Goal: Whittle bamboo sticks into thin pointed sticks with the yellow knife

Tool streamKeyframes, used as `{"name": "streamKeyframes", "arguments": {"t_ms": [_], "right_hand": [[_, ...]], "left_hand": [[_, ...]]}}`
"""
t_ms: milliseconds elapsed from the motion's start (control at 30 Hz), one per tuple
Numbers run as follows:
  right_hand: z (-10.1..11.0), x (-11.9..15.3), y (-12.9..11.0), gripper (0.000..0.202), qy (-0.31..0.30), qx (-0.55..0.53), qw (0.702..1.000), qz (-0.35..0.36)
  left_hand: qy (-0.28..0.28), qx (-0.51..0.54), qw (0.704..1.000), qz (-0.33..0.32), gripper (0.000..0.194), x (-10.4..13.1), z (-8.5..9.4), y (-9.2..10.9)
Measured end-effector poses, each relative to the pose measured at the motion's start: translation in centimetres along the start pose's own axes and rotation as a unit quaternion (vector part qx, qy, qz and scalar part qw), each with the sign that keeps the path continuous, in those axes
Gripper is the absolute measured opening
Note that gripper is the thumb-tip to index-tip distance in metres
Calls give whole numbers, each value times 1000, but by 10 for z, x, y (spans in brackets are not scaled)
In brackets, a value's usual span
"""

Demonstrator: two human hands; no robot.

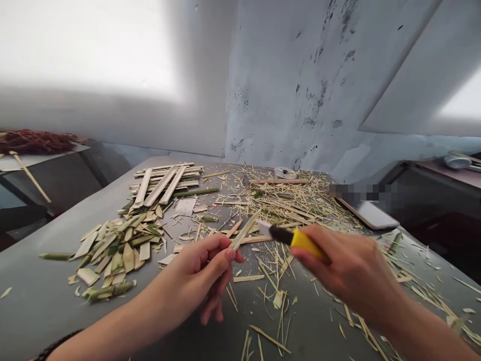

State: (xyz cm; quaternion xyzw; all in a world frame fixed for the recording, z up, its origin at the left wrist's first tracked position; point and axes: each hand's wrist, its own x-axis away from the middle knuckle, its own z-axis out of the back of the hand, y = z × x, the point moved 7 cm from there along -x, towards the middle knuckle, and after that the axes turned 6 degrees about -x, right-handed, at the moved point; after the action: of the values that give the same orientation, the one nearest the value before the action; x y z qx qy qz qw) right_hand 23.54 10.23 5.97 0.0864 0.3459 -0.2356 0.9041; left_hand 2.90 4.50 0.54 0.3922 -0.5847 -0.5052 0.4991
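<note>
Between thumb and fingers, my left hand [205, 271] pinches a pale bamboo strip [245, 232] that narrows to a point at its far end. My right hand [347, 268] is wrapped round the yellow handle of a utility knife [306, 244] with a black neck. The knife's blade [264, 228] points left, close to the strip's tip; whether it touches the strip I cannot tell. Beneath both hands, shavings [278, 271] and thin slivers lie scattered on the grey table [158, 326].
Bamboo slats [161, 185] are stacked at the back left, with a heap of short bamboo pieces [124, 245] before them. A hammer [276, 181] and a roll of clear tape [285, 173] lie at the back. A phone [370, 213] rests at the right edge among shavings.
</note>
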Motion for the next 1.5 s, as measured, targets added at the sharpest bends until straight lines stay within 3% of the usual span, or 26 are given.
{"name": "streamKeyframes", "arguments": {"t_ms": [100, 233, 300, 367, 433, 500, 600, 733, 833, 1067, 1267, 1367, 1433, 1500], "right_hand": [[-19, 5, -20, 41, -38, -65, 997, 5], [-37, 14, -16, 46, -64, -61, 996, -20], [-38, 16, 8, 51, -77, -17, 995, -63], [-28, 20, 51, 57, -88, 44, 982, -161], [-4, 23, 90, 59, -56, 98, 963, -245], [20, 23, 109, 55, -9, 127, 952, -278], [27, 15, 88, 50, 33, 54, 972, -226], [-12, 5, 16, 44, -42, -90, 992, -75], [-32, 8, -14, 45, -77, -142, 986, -45], [-39, 18, -7, 48, -84, -97, 990, -54], [-43, 3, -7, 59, -63, -15, 997, -37], [-33, 0, 26, 65, -68, 58, 990, -106], [-10, 6, 64, 65, -43, 119, 974, -190], [14, 12, 92, 58, -17, 152, 961, -230]], "left_hand": [[8, -11, 1000, -1, 37, 2, -1, -4], [-10, -21, 1000, 15, 38, 8, -6, -9], [-33, -22, 998, 53, 43, 12, -11, -13], [-77, -45, 992, 89, 50, 17, -21, -15], [-118, -69, 986, 97, 56, 21, -31, -14], [-103, -63, 989, 82, 56, 19, -32, -9], [-25, -14, 997, 66, 51, 12, -20, -8], [10, -16, 998, 56, 44, 5, -11, -9], [20, 3, 999, 51, 36, 5, -11, -8], [14, 34, 998, 44, 33, 5, -12, -10], [11, 37, 999, 24, 38, -1, -3, -6], [-9, 38, 999, 37, 40, 4, -11, -6], [-40, 50, 996, 60, 41, 10, -22, -7], [-53, 56, 995, 61, 40, 13, -28, -6]]}}
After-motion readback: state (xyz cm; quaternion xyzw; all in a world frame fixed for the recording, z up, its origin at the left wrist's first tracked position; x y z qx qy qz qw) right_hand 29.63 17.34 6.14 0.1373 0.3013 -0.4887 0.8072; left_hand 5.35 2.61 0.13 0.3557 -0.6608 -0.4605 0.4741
